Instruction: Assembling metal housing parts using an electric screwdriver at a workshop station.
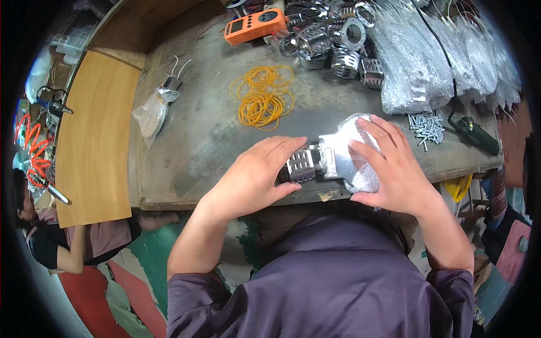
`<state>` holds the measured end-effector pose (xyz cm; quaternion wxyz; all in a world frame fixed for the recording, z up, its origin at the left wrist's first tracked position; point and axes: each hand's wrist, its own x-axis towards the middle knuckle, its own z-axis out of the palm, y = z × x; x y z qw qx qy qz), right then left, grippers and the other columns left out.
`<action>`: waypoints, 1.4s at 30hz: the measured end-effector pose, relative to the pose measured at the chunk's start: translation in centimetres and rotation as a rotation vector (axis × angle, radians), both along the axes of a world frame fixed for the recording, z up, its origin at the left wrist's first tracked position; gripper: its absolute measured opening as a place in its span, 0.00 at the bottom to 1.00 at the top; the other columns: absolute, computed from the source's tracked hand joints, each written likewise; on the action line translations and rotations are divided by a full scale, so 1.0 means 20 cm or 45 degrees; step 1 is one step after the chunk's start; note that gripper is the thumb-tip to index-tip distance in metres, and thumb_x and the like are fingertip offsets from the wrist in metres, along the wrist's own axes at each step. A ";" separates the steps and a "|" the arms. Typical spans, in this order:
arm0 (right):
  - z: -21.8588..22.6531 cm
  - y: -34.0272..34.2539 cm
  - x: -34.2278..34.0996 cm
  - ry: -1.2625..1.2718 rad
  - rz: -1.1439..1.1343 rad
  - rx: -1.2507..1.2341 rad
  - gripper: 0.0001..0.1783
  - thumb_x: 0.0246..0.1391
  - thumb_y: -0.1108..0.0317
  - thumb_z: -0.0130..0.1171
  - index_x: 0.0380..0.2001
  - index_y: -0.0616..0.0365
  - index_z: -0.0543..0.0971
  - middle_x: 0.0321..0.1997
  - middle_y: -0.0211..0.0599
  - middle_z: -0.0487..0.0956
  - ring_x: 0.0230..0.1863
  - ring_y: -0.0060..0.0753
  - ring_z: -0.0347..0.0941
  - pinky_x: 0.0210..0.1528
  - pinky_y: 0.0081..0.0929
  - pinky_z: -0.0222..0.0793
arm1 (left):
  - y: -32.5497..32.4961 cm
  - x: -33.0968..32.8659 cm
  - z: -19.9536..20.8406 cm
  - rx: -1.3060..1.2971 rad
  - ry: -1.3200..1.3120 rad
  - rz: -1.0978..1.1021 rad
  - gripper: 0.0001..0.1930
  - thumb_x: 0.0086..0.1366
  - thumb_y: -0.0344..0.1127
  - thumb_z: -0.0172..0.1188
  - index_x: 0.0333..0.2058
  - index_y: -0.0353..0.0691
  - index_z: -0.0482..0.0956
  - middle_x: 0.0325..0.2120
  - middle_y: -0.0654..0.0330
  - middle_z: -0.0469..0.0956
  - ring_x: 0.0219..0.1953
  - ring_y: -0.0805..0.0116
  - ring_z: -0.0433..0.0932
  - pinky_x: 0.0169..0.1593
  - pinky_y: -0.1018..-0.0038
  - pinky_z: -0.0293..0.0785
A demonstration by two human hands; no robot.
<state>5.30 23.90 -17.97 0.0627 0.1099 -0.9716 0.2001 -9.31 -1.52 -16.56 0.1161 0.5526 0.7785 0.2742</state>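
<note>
At the near edge of the counter point(186, 141), the left hand point(253, 177) grips a perforated metal part point(302, 163) while the right hand point(389, 169) clasps the clear plastic bag point(352, 155) around its other end. Yellow rubber bands point(264, 96) lie farther back, loose screws point(427, 127) to the right.

The left hand point(256, 177) covers the near end of the slotted metal part point(302, 163). The right hand point(389, 169) hides most of the clear plastic bag point(345, 147) beside that part. Bagged stock point(445, 56) beyond it runs off the top edge.
</note>
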 end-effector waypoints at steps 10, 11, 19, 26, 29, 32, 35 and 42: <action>-0.04 0.16 0.11 0.283 0.042 -0.371 0.30 0.44 0.53 0.71 0.48 0.56 0.74 0.56 0.48 0.70 0.58 0.54 0.66 0.57 0.46 0.64 | 0.07 0.13 0.05 -0.150 -0.128 0.109 0.38 0.42 0.32 0.74 0.56 0.38 0.71 0.54 0.50 0.73 0.54 0.49 0.73 0.56 0.61 0.72; -0.04 0.20 0.14 0.278 0.016 -0.354 0.30 0.44 0.53 0.71 0.48 0.56 0.74 0.56 0.48 0.70 0.58 0.54 0.66 0.57 0.46 0.64 | 0.09 0.15 0.06 -0.138 -0.136 0.081 0.38 0.42 0.32 0.74 0.56 0.38 0.71 0.54 0.50 0.73 0.54 0.49 0.73 0.56 0.61 0.72; -0.02 0.35 0.23 0.243 -0.567 0.156 0.12 0.47 0.74 0.59 0.37 0.58 0.74 0.35 0.41 0.72 0.41 0.47 0.71 0.42 0.38 0.70 | 0.16 0.32 0.19 0.317 0.257 0.037 0.35 0.45 0.35 0.75 0.54 0.40 0.72 0.57 0.44 0.68 0.58 0.40 0.68 0.58 0.53 0.67; 0.01 0.41 0.13 0.098 -0.128 0.543 0.15 0.48 0.69 0.49 0.41 0.57 0.74 0.38 0.34 0.72 0.43 0.39 0.69 0.50 0.35 0.65 | 0.23 0.23 0.01 0.238 -0.010 0.170 0.44 0.41 0.32 0.77 0.58 0.37 0.65 0.57 0.47 0.68 0.60 0.45 0.66 0.61 0.58 0.65; 0.04 0.42 0.10 0.183 -0.066 0.543 0.16 0.47 0.74 0.53 0.42 0.58 0.74 0.37 0.35 0.73 0.40 0.40 0.70 0.46 0.35 0.67 | 0.22 0.22 -0.07 0.207 -0.303 0.214 0.46 0.38 0.34 0.79 0.58 0.37 0.65 0.55 0.47 0.70 0.56 0.48 0.70 0.59 0.62 0.67; 0.07 0.30 0.10 0.295 -0.213 0.171 0.17 0.42 0.77 0.57 0.40 0.57 0.72 0.35 0.38 0.72 0.39 0.42 0.72 0.40 0.36 0.69 | 0.21 0.21 -0.14 0.238 -0.330 0.211 0.46 0.38 0.35 0.79 0.58 0.37 0.66 0.53 0.48 0.71 0.54 0.47 0.71 0.58 0.61 0.68; 0.09 0.02 0.04 0.198 -0.062 -0.671 0.20 0.42 0.79 0.58 0.42 0.59 0.72 0.37 0.42 0.74 0.40 0.47 0.74 0.41 0.39 0.71 | 0.21 0.19 -0.18 0.272 -0.287 0.175 0.45 0.38 0.34 0.79 0.58 0.37 0.66 0.51 0.49 0.72 0.52 0.49 0.73 0.55 0.62 0.71; -0.04 -0.12 -0.09 0.296 0.011 -0.368 0.19 0.46 0.73 0.58 0.44 0.59 0.69 0.37 0.44 0.75 0.43 0.49 0.75 0.42 0.38 0.74 | 0.19 0.20 -0.23 0.309 -0.362 0.207 0.46 0.39 0.31 0.79 0.58 0.38 0.65 0.51 0.51 0.71 0.51 0.52 0.74 0.52 0.64 0.73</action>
